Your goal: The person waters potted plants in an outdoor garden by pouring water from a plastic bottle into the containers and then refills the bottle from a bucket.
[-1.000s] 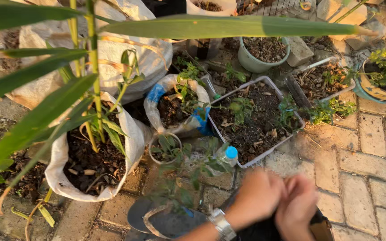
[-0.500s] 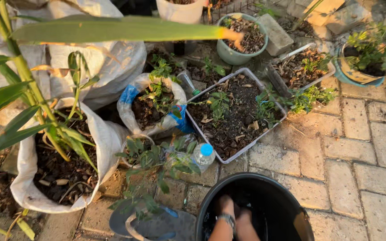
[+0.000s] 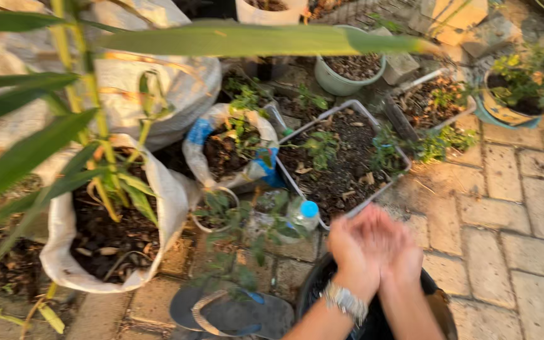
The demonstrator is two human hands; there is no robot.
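Directly beneath the hands sits the black bucket (image 3: 439, 308) on the brick paving (image 3: 524, 239), its mouth facing up. Left hand (image 3: 354, 252) and right hand (image 3: 395, 249) are pressed together, blurred, empty, above its far rim; a plastic bottle (image 3: 300, 217) lies just beyond.

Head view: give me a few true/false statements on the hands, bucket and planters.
1. Both hands, left hand and right hand, are pressed together above the black bucket. True.
2. The left wrist bears a metal bracelet. True.
3. The plastic bottle has a red cap. False: the cap is blue.
4. The rectangular tray planter is filled with water. False: it holds dark soil and small plants.
5. A flip-flop lies on the paving left of the bucket. True.
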